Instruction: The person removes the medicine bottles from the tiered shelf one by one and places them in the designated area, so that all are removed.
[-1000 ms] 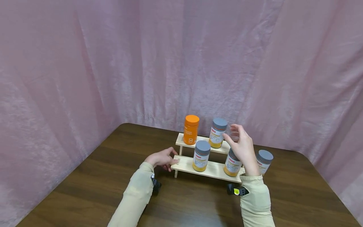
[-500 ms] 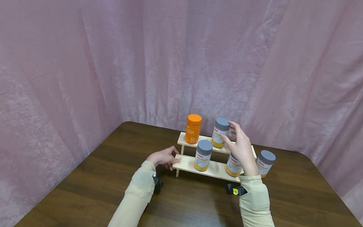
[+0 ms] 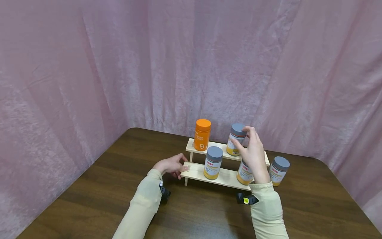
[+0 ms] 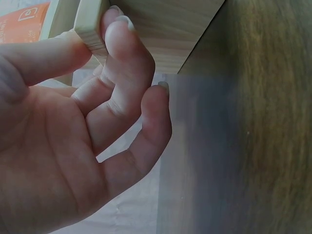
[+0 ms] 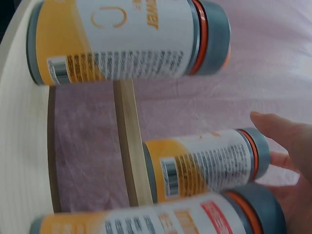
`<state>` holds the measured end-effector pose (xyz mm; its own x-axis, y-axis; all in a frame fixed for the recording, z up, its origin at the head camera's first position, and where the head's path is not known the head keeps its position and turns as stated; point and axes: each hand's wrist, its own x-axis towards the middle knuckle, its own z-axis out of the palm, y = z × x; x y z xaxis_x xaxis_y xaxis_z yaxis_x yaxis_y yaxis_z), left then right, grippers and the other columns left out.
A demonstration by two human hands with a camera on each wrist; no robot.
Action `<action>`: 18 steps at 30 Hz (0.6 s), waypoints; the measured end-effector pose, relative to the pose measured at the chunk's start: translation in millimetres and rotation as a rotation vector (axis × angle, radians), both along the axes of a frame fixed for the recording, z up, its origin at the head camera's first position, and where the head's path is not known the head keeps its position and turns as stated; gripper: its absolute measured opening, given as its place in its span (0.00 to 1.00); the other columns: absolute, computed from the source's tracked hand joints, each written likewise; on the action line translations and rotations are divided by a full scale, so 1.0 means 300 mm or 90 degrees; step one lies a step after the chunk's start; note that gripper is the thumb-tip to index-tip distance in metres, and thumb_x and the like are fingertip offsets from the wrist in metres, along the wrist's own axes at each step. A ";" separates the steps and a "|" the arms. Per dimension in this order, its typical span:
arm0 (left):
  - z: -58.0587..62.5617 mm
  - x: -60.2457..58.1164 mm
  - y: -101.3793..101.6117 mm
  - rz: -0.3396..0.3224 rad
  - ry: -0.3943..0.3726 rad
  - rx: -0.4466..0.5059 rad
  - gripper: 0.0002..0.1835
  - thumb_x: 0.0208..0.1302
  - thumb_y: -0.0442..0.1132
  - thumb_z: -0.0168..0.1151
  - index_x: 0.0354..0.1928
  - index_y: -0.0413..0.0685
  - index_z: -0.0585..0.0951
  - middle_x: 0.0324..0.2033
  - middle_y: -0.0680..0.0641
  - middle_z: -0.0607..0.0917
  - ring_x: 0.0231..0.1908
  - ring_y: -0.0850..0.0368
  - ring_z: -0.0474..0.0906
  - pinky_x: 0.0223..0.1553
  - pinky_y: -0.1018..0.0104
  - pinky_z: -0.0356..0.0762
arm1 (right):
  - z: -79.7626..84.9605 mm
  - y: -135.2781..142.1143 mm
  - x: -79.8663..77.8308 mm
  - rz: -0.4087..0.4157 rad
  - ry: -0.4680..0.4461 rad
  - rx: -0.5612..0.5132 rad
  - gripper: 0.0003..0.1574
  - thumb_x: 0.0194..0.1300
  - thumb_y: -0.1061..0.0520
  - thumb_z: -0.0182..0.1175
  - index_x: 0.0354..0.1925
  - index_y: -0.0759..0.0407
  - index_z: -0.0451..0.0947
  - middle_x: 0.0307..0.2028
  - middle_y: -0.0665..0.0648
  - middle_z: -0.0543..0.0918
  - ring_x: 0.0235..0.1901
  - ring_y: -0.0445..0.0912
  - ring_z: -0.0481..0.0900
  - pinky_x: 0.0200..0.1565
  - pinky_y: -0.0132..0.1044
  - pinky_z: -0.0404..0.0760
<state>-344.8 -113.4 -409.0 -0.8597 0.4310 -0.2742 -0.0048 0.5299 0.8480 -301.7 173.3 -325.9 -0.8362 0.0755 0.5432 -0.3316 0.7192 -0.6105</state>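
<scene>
A two-tier wooden display shelf [image 3: 229, 176] stands on the table. My left hand [image 3: 170, 166] pinches the left end of its lower board, thumb on top and fingers curled beneath, as the left wrist view shows at the board end [image 4: 91, 27]. On the upper tier, my right hand [image 3: 253, 153] holds a grey-lidded supplement jar [image 3: 234, 146] near its lid, thumb on one side and fingers on the other. That jar [image 5: 200, 165] stands upright on the board. An orange jar [image 3: 202, 136] is to its left. Two more grey-lidded jars, left [image 3: 213, 164] and right [image 3: 244, 173], occupy the lower tier.
Another grey-lidded jar [image 3: 279, 171] stands on the brown wooden table [image 3: 203, 212], right of the shelf. My right forearm passes between it and the lower right jar, partly covering the latter. A pink curtain [image 3: 167, 66] hangs behind the table.
My right hand has closed in on the upper grey-lidded jar. The jar has shifted right, away from the orange one, and its label has turned. My left hand keeps its place.
</scene>
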 end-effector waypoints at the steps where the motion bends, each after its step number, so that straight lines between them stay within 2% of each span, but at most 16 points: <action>1: 0.000 0.000 0.000 0.001 0.000 0.001 0.20 0.69 0.37 0.57 0.57 0.41 0.63 0.20 0.48 0.79 0.18 0.60 0.75 0.23 0.69 0.72 | -0.001 -0.008 -0.001 -0.009 0.006 -0.007 0.32 0.63 0.52 0.66 0.58 0.59 0.61 0.60 0.70 0.68 0.60 0.66 0.71 0.51 0.60 0.76; 5: 0.001 0.000 0.000 -0.002 -0.001 0.001 0.20 0.69 0.37 0.57 0.57 0.41 0.63 0.20 0.48 0.79 0.18 0.59 0.75 0.23 0.68 0.73 | -0.001 -0.038 -0.002 -0.048 0.038 -0.030 0.29 0.62 0.51 0.67 0.53 0.59 0.64 0.57 0.69 0.66 0.55 0.64 0.73 0.45 0.59 0.77; 11: 0.005 0.001 -0.001 -0.005 0.002 0.002 0.20 0.68 0.37 0.57 0.57 0.41 0.63 0.20 0.47 0.79 0.18 0.59 0.75 0.23 0.68 0.73 | -0.001 -0.053 -0.007 -0.075 0.083 -0.048 0.25 0.60 0.55 0.68 0.48 0.60 0.65 0.53 0.68 0.68 0.50 0.63 0.76 0.46 0.58 0.77; 15: 0.006 -0.001 -0.002 -0.007 0.004 0.001 0.20 0.68 0.37 0.57 0.56 0.41 0.63 0.20 0.47 0.79 0.18 0.59 0.76 0.24 0.68 0.73 | -0.003 -0.041 -0.015 -0.057 0.082 -0.060 0.32 0.58 0.57 0.70 0.55 0.63 0.64 0.53 0.69 0.68 0.50 0.63 0.77 0.49 0.55 0.78; 18: 0.002 -0.004 -0.002 -0.009 0.003 0.003 0.20 0.68 0.37 0.57 0.56 0.41 0.63 0.20 0.48 0.79 0.18 0.59 0.76 0.24 0.68 0.73 | -0.002 -0.031 -0.017 -0.034 0.058 -0.067 0.41 0.57 0.58 0.70 0.63 0.65 0.62 0.54 0.69 0.67 0.52 0.63 0.75 0.54 0.53 0.77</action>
<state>-346.0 -114.1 -408.4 -0.8547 0.4444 -0.2683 0.0065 0.5259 0.8505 -306.7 163.9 -326.5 -0.7769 0.1786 0.6038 -0.3529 0.6707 -0.6525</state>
